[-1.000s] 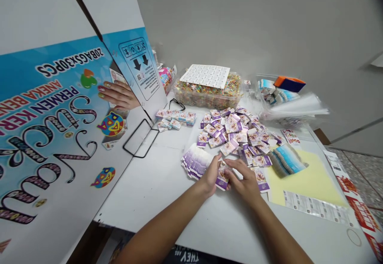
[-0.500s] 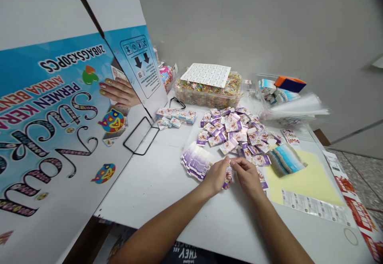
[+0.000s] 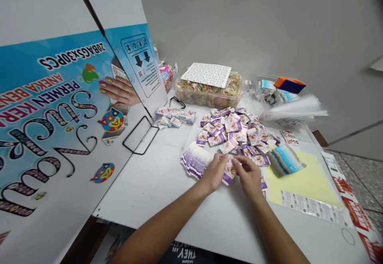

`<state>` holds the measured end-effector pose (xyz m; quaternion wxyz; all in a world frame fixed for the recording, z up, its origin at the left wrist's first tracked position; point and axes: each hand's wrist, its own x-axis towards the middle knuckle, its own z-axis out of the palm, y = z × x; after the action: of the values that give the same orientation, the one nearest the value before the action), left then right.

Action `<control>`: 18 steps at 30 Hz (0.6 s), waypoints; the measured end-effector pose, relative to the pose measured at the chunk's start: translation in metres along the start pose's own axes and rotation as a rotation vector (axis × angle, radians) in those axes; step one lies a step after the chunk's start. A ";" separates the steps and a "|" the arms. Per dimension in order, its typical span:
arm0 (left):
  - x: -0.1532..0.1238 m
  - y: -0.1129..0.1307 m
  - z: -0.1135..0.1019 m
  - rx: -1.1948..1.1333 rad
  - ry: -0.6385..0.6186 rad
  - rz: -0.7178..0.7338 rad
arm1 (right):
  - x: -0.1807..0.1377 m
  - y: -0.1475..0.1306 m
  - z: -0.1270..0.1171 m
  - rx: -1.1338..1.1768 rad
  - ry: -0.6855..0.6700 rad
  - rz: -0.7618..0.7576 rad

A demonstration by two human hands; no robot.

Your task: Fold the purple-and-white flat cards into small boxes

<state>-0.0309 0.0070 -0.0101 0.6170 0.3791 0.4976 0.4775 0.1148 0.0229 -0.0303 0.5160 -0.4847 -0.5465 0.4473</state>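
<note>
Between my two hands is a small purple-and-white printed box (image 3: pixel 229 172), held upright over the near side of the table. My left hand (image 3: pixel 214 172) pinches its left side, and my right hand (image 3: pixel 247 173) has its fingers closed at the upper right edge. Beside my left hand lies a fanned stack of flat purple-and-white cartons (image 3: pixel 194 161). Just beyond both hands spreads a heap of small purple-and-white boxes (image 3: pixel 233 124). My fingers partly cover the held box, so its top flap cannot be made out clearly.
A large printed carton (image 3: pixel 60 116) stands at the left, near a black wire stand (image 3: pixel 140 136). Behind are a clear tub of wrapped sweets (image 3: pixel 209 96) and a plastic bin (image 3: pixel 263 110). A blue-grey stack (image 3: pixel 285 160) lies on a yellow sheet (image 3: pixel 311 176) at the right.
The small box has turned so its printed face shows more between my hands. My right hand has shifted slightly, and my left fingers have moved up along the box.
</note>
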 end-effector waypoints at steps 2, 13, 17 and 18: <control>-0.003 0.005 -0.003 0.097 0.145 0.100 | 0.008 0.005 -0.005 0.085 0.116 -0.003; -0.012 0.009 -0.009 0.048 0.445 0.448 | -0.001 0.012 0.009 -0.363 -0.241 -0.354; -0.009 0.005 -0.007 -0.032 0.422 0.481 | -0.013 0.007 0.031 -0.670 -0.596 -0.409; -0.008 0.004 -0.007 -0.047 0.417 0.476 | -0.014 0.006 0.033 -0.705 -0.624 -0.411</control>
<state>-0.0386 0.0004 -0.0057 0.3811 0.3645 0.4996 0.6872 0.0819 0.0099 -0.0407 0.2106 -0.3551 -0.8762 0.2486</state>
